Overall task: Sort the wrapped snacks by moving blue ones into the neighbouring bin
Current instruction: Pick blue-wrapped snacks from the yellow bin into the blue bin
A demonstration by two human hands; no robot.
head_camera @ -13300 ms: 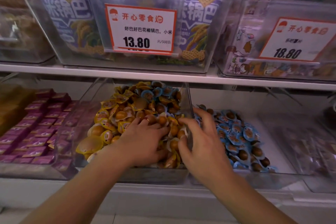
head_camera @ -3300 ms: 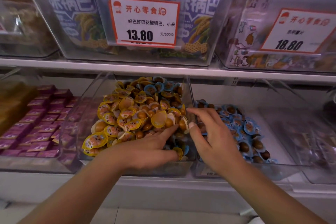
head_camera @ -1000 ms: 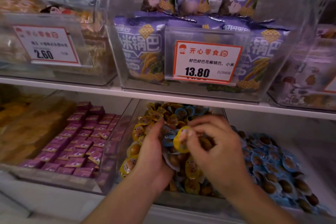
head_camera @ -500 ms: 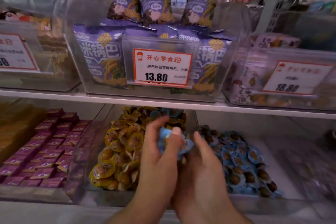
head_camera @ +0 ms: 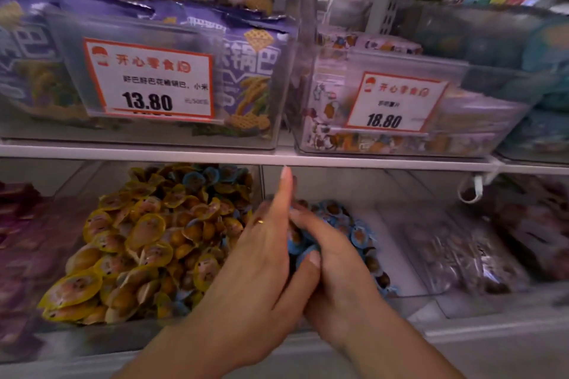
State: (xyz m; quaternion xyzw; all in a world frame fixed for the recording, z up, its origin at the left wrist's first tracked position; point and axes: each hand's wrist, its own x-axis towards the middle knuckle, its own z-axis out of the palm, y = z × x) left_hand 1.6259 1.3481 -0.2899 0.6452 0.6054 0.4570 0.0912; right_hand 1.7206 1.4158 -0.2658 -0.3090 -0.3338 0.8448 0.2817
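Note:
The left clear bin (head_camera: pixel 74 194) holds a heap of yellow wrapped snacks (head_camera: pixel 147 234), with a few blue ones (head_camera: pixel 200 177) at its back. More blue wrapped snacks (head_camera: pixel 358 232) lie in the neighbouring right bin (head_camera: pixel 406 264). My hands meet over the wall between the two bins. My left hand (head_camera: pixel 261 258) presses a small bunch of blue snacks (head_camera: pixel 297 248) with its thumb, its index finger pointing straight up. My right hand (head_camera: pixel 335 258) curls its fingers round the same bunch from the right. Most of the bunch is hidden between my palms.
A white shelf edge (head_camera: pixel 338 160) runs just above my hands, carrying bins of purple bags (head_camera: pixel 246 77) with price tags 13.80 (head_camera: pixel 147 83) and 18.80 (head_camera: pixel 394 101). Purple packets (head_camera: pixel 18 224) lie in the far-left bin and dark wrapped sweets (head_camera: pixel 462 252) in the right one.
Both hands have moved right and down with the blue snacks, from above the yellow heap to the wall between the bins. My right hand now wraps the bunch. The view has shifted right.

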